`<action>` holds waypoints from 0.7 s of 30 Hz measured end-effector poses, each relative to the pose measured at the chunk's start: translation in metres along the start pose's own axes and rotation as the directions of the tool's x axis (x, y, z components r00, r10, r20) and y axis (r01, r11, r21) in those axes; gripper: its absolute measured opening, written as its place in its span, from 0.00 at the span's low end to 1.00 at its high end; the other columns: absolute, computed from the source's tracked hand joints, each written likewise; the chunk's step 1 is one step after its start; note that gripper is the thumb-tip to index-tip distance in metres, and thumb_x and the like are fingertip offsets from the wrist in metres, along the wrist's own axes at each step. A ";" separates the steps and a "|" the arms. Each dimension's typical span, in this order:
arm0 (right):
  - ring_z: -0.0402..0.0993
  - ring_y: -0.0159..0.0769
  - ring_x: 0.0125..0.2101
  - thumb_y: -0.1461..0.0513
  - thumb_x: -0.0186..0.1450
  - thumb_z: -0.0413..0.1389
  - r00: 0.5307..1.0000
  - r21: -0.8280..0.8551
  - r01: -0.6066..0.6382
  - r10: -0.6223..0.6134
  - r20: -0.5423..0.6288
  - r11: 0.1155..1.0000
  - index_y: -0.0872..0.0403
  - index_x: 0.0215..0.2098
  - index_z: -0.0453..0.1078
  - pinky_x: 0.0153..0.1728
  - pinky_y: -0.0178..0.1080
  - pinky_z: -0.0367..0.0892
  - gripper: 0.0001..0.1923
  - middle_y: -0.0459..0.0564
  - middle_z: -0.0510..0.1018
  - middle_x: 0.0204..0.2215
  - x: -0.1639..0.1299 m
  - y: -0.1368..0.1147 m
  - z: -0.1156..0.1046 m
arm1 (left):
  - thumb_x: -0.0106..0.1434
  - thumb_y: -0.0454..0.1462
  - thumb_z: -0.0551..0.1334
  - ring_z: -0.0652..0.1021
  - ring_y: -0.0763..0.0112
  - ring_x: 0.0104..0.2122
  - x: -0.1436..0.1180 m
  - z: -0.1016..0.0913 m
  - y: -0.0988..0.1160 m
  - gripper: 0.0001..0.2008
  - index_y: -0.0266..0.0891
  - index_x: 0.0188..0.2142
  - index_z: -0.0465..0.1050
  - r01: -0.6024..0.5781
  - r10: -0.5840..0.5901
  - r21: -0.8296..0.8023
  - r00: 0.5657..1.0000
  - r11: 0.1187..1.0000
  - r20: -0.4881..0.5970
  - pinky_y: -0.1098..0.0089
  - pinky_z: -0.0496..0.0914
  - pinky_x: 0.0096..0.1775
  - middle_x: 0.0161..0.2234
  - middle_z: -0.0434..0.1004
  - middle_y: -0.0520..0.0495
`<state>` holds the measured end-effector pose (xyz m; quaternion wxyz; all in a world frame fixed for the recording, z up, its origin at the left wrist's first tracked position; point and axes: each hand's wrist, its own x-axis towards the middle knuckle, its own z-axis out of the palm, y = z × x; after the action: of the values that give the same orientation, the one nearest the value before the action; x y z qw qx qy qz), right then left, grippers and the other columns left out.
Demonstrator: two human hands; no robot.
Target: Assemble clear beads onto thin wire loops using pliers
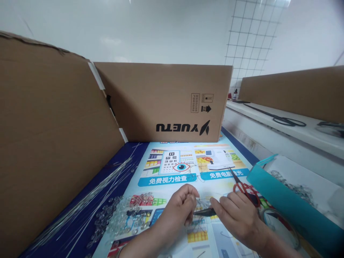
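Above the poster [166,191], right hand [239,215] holds pliers [205,212]; left hand [181,208] beside tip.

We have one dark plier-like tool [205,212], tapered tip pointing toward the left edge of the printed sheet [219,190], handles hidden from us. Fine wire strands [200,205], loosely tangled, bunch around that tip. Both sit between the sheet's left and right edges; we can't tell whether the tool touches it.

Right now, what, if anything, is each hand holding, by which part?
Right hand: pliers, by the handle end. Left hand: curled, any hold hidden; can't tell.
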<state>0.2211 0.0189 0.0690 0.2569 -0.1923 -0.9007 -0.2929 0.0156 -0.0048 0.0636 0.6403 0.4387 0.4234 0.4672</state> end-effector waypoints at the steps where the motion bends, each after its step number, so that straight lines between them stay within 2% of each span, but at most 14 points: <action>1: 0.65 0.35 0.27 0.68 0.64 0.49 1.000 -0.011 0.002 -0.002 -0.014 1.000 0.60 0.44 0.71 0.30 0.41 0.58 0.12 0.51 0.73 0.28 0.000 -0.001 0.000 | 0.60 0.38 0.55 0.54 0.82 0.15 0.000 0.000 0.000 0.04 0.40 0.33 0.63 0.004 -0.004 0.001 1.000 1.000 0.001 0.79 0.52 0.17 0.18 0.54 0.60; 6: 0.68 0.38 0.32 0.70 0.64 0.50 0.995 -0.102 -0.007 -0.003 -0.098 0.995 0.59 0.44 0.71 0.38 0.45 0.60 0.12 0.52 0.75 0.31 0.001 -0.005 0.002 | 0.56 0.38 0.58 0.51 0.83 0.14 0.000 0.003 0.002 0.05 0.40 0.30 0.62 0.107 -0.109 -0.105 0.994 0.989 -0.013 0.79 0.48 0.16 0.18 0.54 0.61; 11: 0.68 0.38 0.34 0.69 0.65 0.48 0.994 -0.155 -0.020 0.003 -0.112 0.988 0.57 0.44 0.72 0.41 0.45 0.59 0.13 0.51 0.75 0.31 -0.003 -0.007 0.004 | 0.52 0.34 0.59 0.49 0.85 0.14 0.001 0.002 -0.003 0.05 0.39 0.30 0.63 0.229 -0.221 -0.246 0.973 0.942 0.059 0.78 0.43 0.16 0.18 0.54 0.61; 16: 0.68 0.37 0.33 0.67 0.66 0.49 0.987 -0.198 -0.004 -0.028 -0.156 0.980 0.55 0.43 0.73 0.40 0.44 0.59 0.13 0.49 0.75 0.31 -0.004 -0.007 0.004 | 0.51 0.33 0.61 0.49 0.85 0.14 0.001 0.002 -0.006 0.07 0.38 0.30 0.64 0.292 -0.267 -0.337 0.956 0.895 0.119 0.79 0.41 0.16 0.17 0.55 0.61; 21: 0.68 0.36 0.33 0.66 0.65 0.51 0.985 -0.203 0.005 -0.039 -0.165 0.979 0.54 0.43 0.73 0.42 0.44 0.59 0.12 0.48 0.74 0.31 -0.006 -0.006 0.004 | 0.51 0.32 0.60 0.50 0.86 0.14 0.001 0.001 -0.006 0.07 0.38 0.31 0.65 0.312 -0.279 -0.359 0.950 0.880 0.141 0.79 0.42 0.16 0.18 0.57 0.60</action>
<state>0.2212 0.0153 0.0603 0.3081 -0.1821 -0.8433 -0.4009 0.0184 -0.0049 0.0578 0.7935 0.2573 0.3603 0.4174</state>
